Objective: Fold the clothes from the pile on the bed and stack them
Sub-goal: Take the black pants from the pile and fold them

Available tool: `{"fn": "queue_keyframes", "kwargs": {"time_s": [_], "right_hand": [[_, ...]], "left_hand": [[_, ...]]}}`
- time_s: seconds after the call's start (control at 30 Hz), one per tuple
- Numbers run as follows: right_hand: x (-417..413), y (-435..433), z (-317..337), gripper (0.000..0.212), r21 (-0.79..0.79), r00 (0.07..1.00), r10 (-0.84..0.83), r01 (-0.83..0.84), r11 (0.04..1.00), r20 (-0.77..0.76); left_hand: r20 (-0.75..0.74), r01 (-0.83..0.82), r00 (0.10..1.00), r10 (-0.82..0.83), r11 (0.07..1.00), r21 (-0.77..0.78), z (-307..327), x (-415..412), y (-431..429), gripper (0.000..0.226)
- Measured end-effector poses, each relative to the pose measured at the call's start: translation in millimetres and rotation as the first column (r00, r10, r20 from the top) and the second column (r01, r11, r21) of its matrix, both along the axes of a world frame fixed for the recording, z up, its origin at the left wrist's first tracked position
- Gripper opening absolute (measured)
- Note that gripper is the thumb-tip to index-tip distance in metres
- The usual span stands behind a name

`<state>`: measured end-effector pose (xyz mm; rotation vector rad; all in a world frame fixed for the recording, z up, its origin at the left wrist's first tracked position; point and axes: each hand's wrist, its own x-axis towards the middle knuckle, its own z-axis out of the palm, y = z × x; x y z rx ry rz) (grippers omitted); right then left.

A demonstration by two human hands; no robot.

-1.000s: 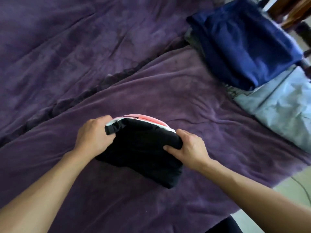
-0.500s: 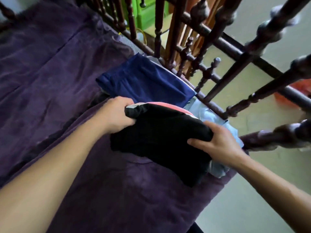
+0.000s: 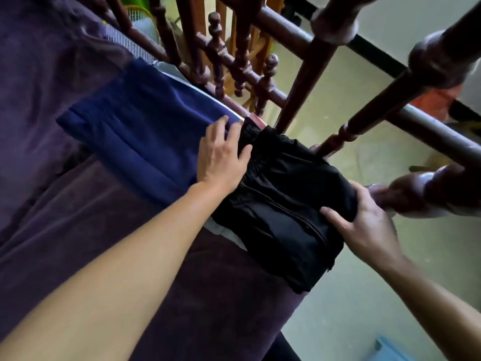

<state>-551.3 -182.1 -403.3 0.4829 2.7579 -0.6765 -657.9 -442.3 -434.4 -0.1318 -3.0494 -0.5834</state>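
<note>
Placing step, by the look of it. The folded black garment [image 3: 281,204] sits at the bed's foot corner on a pale garment [image 3: 226,231] whose edge peeks out beneath. It is just beside the folded navy garment [image 3: 135,131] and close to the rail [image 3: 303,87].

Left hand [image 3: 221,157] lies flat, fingers straight and spread, on the black garment's left edge, fingertips reaching the navy garment. It is likely pinning the fold so it doesn't spring open.

Right hand [image 3: 364,225] pinches the right corner, thumb on top, fingers under, probably squaring it on the stack. That side overhangs the blanket [image 3: 78,243] edge.

No bin or basket in use: stacks lie directly on the blanket.
</note>
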Motion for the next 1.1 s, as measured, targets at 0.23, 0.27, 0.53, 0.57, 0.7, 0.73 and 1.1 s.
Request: {"fn": "queue_keyframes", "kwargs": {"time_s": [0.23,0.27,0.53,0.57,0.7,0.73,1.1], "right_hand": [[12,-54,-26,0.078,0.347,0.821,0.513,-0.419,0.839,-0.249],[16,-53,-39,0.082,0.362,0.837,0.535,-0.467,0.807,-0.112],[29,-23,-100,0.088,0.396,0.867,0.490,-0.481,0.782,0.085],[29,-23,-100,0.088,0.399,0.871,0.484,-0.474,0.785,0.084],[29,-29,-82,0.088,0.407,0.877,0.460,-0.473,0.782,0.135],[30,-33,-76,0.088,0.418,0.874,0.462,-0.480,0.771,0.151],[171,-169,19,0.039,0.376,0.717,0.697,-0.650,0.661,0.016]], "left_hand": [[0.182,0.341,0.934,-0.307,0.917,-0.205,-51,34,-12,0.062],[0.196,0.325,0.938,-0.287,0.925,-0.199,-58,37,-13,0.063],[0.319,0.342,0.913,-0.254,0.904,-0.259,-60,51,3,0.063],[0.342,0.337,0.908,-0.244,0.909,-0.245,-52,57,2,0.061],[0.320,0.244,0.930,-0.179,0.954,-0.176,-8,117,-14,0.051],[0.310,0.213,0.938,-0.156,0.964,-0.159,2,138,-22,0.046],[0.515,-0.224,0.819,0.255,0.967,-0.124,64,435,-146,0.032]]}}
